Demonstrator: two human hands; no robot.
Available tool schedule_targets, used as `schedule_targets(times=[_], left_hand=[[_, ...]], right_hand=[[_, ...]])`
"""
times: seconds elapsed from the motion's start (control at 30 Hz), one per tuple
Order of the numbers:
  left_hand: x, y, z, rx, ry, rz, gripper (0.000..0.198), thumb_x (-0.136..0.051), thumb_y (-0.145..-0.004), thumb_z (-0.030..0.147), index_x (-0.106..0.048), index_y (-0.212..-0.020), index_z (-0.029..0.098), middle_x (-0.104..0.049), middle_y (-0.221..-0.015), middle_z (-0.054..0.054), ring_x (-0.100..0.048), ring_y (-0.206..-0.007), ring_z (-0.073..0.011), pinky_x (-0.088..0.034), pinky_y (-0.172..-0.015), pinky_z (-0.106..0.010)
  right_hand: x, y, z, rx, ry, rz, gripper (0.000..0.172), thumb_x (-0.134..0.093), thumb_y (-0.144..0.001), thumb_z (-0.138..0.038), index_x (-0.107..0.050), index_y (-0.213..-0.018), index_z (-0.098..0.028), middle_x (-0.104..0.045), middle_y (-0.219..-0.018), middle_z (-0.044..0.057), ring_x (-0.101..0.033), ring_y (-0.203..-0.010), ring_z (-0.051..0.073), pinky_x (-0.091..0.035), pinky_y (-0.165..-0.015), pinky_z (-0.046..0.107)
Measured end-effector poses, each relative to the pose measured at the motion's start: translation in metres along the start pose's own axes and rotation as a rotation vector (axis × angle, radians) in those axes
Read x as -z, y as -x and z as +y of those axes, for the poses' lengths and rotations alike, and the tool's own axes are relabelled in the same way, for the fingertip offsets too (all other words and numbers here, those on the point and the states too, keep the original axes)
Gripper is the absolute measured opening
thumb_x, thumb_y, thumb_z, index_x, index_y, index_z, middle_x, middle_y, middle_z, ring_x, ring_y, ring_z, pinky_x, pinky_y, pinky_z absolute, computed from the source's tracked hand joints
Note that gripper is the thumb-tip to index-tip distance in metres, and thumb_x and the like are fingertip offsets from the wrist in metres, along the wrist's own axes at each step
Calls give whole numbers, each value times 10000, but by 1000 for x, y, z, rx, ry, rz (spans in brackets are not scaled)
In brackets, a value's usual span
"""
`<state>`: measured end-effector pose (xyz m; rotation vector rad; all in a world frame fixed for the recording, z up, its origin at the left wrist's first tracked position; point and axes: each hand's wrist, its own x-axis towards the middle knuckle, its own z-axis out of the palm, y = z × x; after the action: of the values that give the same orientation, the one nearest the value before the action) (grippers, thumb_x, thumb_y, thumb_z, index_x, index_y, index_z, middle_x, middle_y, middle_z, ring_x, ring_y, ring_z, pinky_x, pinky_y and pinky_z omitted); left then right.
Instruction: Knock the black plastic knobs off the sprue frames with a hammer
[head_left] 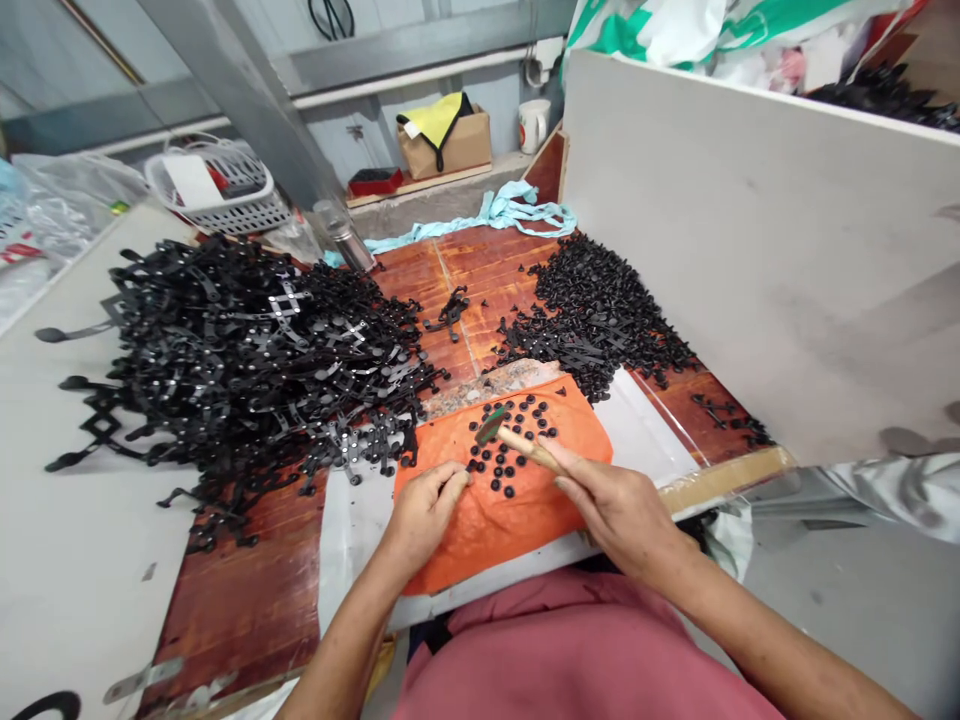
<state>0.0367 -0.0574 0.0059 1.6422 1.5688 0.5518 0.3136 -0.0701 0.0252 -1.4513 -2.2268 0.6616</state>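
My right hand (613, 508) is closed round the wooden handle of a small hammer (501, 432), whose dark head hangs over several small black round parts (517, 440) scattered on an orange pad (525, 500). My left hand (424, 510) rests on the pad's left edge, fingers curled and pinched at one of the black parts; what it pinches is too small to name. The pad lies on a white board (352, 520) at the table's near edge.
A big heap of black metal strips (240, 360) fills the table's left. A pile of small black pieces (600, 310) lies at the right against a white partition board (750, 250). Behind stand a white basket (217, 185), a metal flask (345, 235), a cardboard box (442, 135) and a mug (534, 122).
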Motion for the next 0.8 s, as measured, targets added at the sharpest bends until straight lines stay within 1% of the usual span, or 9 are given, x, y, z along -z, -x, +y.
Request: schedule_targets(times=[0.13, 0.2, 0.33, 0.4, 0.47, 0.53, 0.63, 0.73, 0.8], left_hand=[[3, 4, -1, 43, 113, 27, 375, -430, -980, 461, -666, -859, 196, -724, -906, -37, -665, -928, -211, -478, -821, -291], [2, 7, 1, 38, 121, 10, 381, -429, -981, 472, -671, -871, 198, -721, -909, -37, -662, -925, -210, -479, -819, -290], [-4, 16, 9, 5, 33, -60, 395, -404, -998, 480, -633, -822, 210, -699, -849, -26, -649, -860, -201, -462, -784, -290], [-8, 18, 13, -3, -30, -60, 389, -393, -1002, 463, -610, -793, 216, -692, -823, -24, -642, -837, -200, -454, -771, -295], [-11, 19, 16, -13, -77, -55, 382, -385, -1002, 443, -606, -786, 220, -692, -817, -22, -636, -823, -199, -448, -760, -298], [-13, 19, 18, -23, -116, -50, 376, -383, -1001, 430, -601, -776, 222, -684, -800, -19, -628, -803, -197, -441, -747, -299], [-15, 17, 18, -34, -164, -40, 363, -386, -996, 412, -585, -759, 223, -664, -769, -14, -617, -781, -195, -432, -731, -302], [-16, 15, 17, -47, -197, -39, 357, -386, -997, 401, -577, -754, 222, -658, -764, -16, -622, -787, -196, -431, -726, -305], [-17, 14, 17, -67, -222, -32, 359, -390, -1000, 396, -586, -754, 223, -670, -779, -21, -634, -803, -199, -439, -730, -308]], right_hand=[[4, 8, 10, -67, -58, 29, 455, -393, -1071, -358, -472, -1517, -329, -760, -1164, 43, -745, -890, 201, -569, -750, 292], [0, 18, 15, -74, -98, 28, 462, -396, -1070, -352, -459, -1527, -331, -743, -1220, 43, -749, -926, 203, -583, -775, 292], [-9, 39, 25, -93, -135, 34, 466, -405, -1067, -342, -445, -1531, -353, -701, -1309, 22, -748, -980, 200, -605, -825, 303], [-14, 48, 29, -107, -131, 48, 463, -407, -1065, -330, -456, -1525, -344, -651, -1383, 27, -728, -1070, 210, -601, -901, 330], [-17, 54, 32, -127, -117, 53, 456, -399, -1068, -323, -465, -1519, -340, -613, -1427, 30, -700, -1143, 218, -590, -947, 350], [-20, 58, 34, -149, -98, 39, 449, -387, -1074, -327, -467, -1515, -355, -607, -1435, 21, -698, -1147, 217, -596, -933, 357], [-23, 60, 35, -179, -76, 11, 442, -379, -1077, -341, -474, -1507, -372, -637, -1404, 12, -711, -1113, 215, -598, -915, 364], [-25, 59, 36, -193, -74, -8, 445, -384, -1075, -339, -474, -1509, -370, -671, -1358, 23, -718, -1086, 214, -585, -937, 369], [-24, 59, 35, -196, -74, -19, 450, -390, -1072, -334, -470, -1513, -369, -682, -1342, 30, -725, -1062, 214, -589, -921, 364]])
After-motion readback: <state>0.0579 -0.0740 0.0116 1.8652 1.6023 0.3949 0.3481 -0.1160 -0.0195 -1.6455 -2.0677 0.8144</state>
